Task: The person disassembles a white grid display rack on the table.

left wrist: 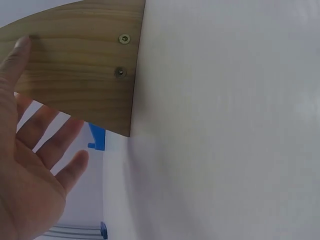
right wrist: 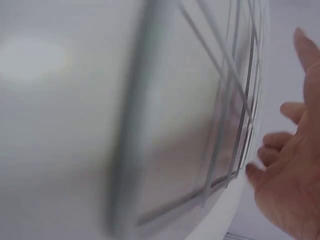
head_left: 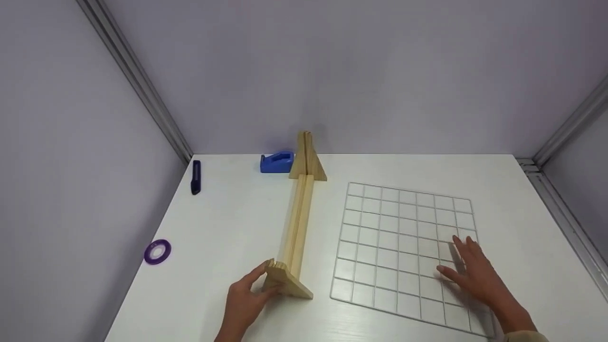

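A wooden stand with a grooved bar and two upright end pieces lies lengthwise on the white table. My left hand pinches its near end piece, the thumb on the outer face and fingers behind the edge. In the left wrist view, that end piece shows two screws. To the right, a grey wire grid panel lies flat. Above its right side is my right hand, fingers spread and holding nothing. The right wrist view has the grid close and blurred beside the hand.
Behind the stand's far end sits a blue tape dispenser. A dark blue box cutter lies at the far left, and a purple tape roll near the left edge. Walls with metal profiles enclose the table.
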Action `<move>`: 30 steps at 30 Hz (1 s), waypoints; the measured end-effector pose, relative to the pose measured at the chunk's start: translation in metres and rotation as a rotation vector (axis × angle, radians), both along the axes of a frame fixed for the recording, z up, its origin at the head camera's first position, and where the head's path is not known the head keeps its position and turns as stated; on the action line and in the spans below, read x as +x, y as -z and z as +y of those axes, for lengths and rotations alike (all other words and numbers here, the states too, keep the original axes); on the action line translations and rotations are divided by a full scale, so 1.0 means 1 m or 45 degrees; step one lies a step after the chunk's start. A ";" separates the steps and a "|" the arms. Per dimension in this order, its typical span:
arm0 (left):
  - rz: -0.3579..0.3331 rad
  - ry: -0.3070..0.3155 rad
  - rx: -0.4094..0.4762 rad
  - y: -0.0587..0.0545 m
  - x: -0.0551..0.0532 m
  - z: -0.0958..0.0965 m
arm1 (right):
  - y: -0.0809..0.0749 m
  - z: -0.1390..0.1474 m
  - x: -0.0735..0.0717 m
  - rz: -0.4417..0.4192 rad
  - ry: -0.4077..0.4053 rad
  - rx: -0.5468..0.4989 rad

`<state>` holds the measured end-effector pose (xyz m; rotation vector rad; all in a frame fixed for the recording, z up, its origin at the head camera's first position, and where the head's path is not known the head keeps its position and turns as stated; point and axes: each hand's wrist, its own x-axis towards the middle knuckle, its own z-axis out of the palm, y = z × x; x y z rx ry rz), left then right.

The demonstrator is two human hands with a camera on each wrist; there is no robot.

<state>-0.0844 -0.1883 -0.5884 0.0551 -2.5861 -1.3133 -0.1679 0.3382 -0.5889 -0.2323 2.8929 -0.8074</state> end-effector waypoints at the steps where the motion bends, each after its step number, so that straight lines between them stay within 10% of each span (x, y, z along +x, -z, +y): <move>1: -0.002 0.005 0.010 -0.001 0.000 -0.001 | 0.001 -0.002 0.004 -0.002 0.022 0.021; 14: -0.091 0.148 0.285 -0.009 0.004 0.003 | 0.011 -0.006 0.014 -0.117 0.039 0.137; 30: -0.011 0.155 0.247 -0.009 0.007 0.009 | 0.013 0.003 0.006 -0.086 -0.010 0.133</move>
